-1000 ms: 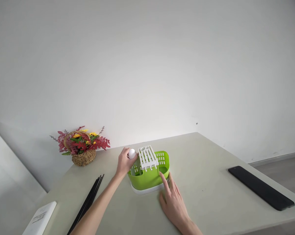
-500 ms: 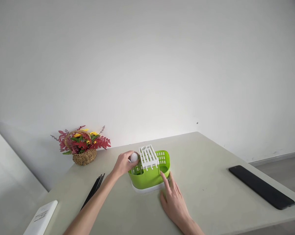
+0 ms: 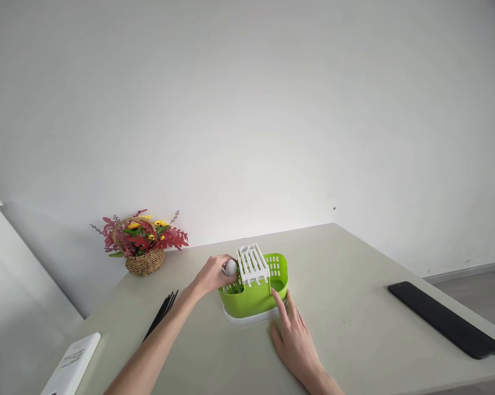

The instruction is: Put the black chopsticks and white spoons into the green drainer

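A green cutlery caddy (image 3: 247, 305) with perforated back walls and a white base stands mid-table. Its white slotted rack (image 3: 253, 263) bridges the middle, with small hooks along the front. At the caddy's left compartment, my left hand (image 3: 214, 272) is closed around a spoon (image 3: 231, 267), its rounded, greyish bowl turned up; the lower part is hidden by the fingers and the caddy. My right hand (image 3: 294, 334) has its fingers apart, with the fingertips at the caddy's front right side.
Several black chopsticks (image 3: 161, 314) lie left of the caddy, partly behind my left forearm. A white case (image 3: 72, 362) lies at the front left, and a long black tray-like piece (image 3: 442, 320) at the right. A wicker flower basket (image 3: 145, 262) stands at the back left.
The view has shifted slightly, moving everything a little to the right. The spoon in my left hand has turned, its bowl now looking greyer. My right hand keeps its place at the caddy.
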`<state>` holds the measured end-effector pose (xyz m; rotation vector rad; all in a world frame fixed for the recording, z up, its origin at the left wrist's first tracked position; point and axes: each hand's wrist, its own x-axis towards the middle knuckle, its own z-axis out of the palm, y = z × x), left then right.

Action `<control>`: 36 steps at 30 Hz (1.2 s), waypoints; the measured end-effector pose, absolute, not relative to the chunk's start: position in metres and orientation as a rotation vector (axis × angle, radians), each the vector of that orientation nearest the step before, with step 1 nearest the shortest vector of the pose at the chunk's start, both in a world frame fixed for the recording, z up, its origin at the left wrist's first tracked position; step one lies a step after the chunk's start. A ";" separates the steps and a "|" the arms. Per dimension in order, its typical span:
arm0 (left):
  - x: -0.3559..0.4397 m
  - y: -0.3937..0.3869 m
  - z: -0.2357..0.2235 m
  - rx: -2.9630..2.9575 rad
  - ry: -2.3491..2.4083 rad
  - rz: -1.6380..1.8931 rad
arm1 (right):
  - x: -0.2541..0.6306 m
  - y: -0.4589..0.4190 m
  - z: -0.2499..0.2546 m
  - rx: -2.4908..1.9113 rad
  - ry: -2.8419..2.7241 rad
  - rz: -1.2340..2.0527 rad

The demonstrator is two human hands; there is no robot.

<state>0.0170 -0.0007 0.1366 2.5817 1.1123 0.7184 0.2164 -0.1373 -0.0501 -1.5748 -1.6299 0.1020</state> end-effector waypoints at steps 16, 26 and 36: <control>0.026 0.012 0.137 2.578 1.531 1.261 | 0.219 -0.138 -0.051 -1.590 -1.655 0.098; 0.027 0.020 0.138 2.510 1.582 1.335 | 0.218 -0.139 -0.047 -1.589 -1.651 0.122; 0.031 0.023 0.127 2.503 1.595 1.381 | 0.220 -0.139 -0.049 -1.595 -1.664 0.105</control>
